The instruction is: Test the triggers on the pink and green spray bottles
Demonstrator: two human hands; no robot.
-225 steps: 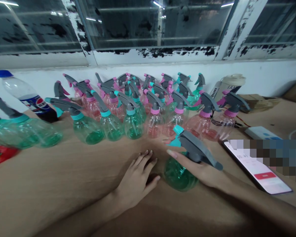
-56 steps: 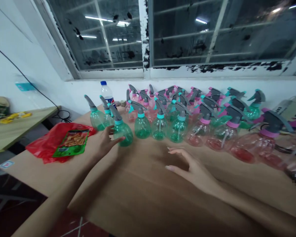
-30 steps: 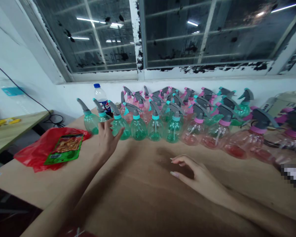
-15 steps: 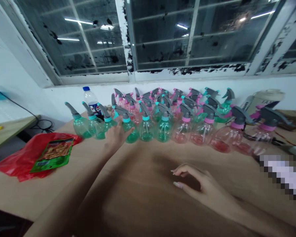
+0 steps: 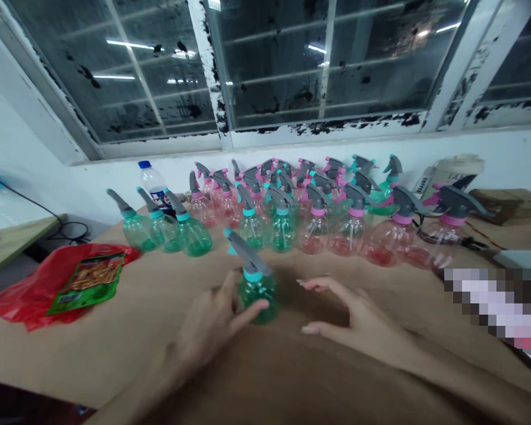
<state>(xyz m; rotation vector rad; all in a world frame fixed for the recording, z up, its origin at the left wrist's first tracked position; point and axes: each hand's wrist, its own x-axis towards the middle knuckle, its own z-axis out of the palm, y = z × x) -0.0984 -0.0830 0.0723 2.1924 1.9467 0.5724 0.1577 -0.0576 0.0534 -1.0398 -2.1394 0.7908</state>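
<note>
My left hand grips a green spray bottle with a grey trigger and teal collar, standing upright on the brown table just in front of me. The thumb and fingers wrap its left side. My right hand rests on the table just right of that bottle, fingers curled loosely and apart, holding nothing. Behind them stand rows of green spray bottles and pink spray bottles along the wall.
A red bag with a green snack packet lies at the left. A cola bottle stands by the wall. A phone lies at the right, a beige cup behind it.
My left hand has taken a green bottle from the front row and drawn it toward me, in front of the right hand. The view has swung right.
</note>
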